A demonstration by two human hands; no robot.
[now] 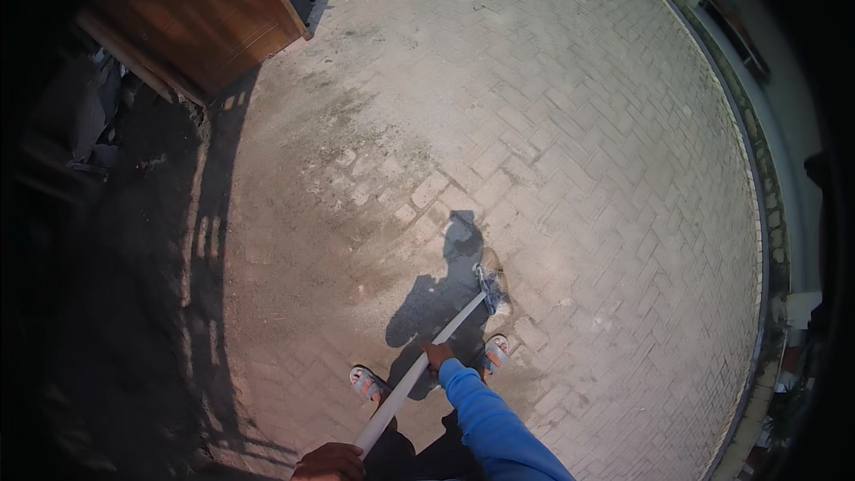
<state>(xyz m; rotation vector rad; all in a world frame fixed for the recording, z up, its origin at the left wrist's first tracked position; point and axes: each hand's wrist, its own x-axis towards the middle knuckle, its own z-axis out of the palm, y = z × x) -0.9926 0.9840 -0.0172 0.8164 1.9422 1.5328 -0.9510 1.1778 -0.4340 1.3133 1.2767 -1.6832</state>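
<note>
A hoe (459,318) with a long pale handle slants from the lower left up to the ground ahead of my feet. Its dusty head (492,287) lies at the paving, set crosswise to the handle; its edge is hard to make out. My right hand (436,357), below a blue sleeve, is wrapped round the middle of the handle. Closed near the handle's rear end is my left hand (329,461), partly cut off by the lower edge. My shadow (436,303) falls over the bricks around the hoe's head.
Soil and dust (307,151) cover the brick paving (588,142) on the left. A brown wooden panel (200,13) stands at the far left, beside dark shaded ground (125,303). A kerb (768,214) bends along the right. My sandalled feet (366,382) stand either side of the handle.
</note>
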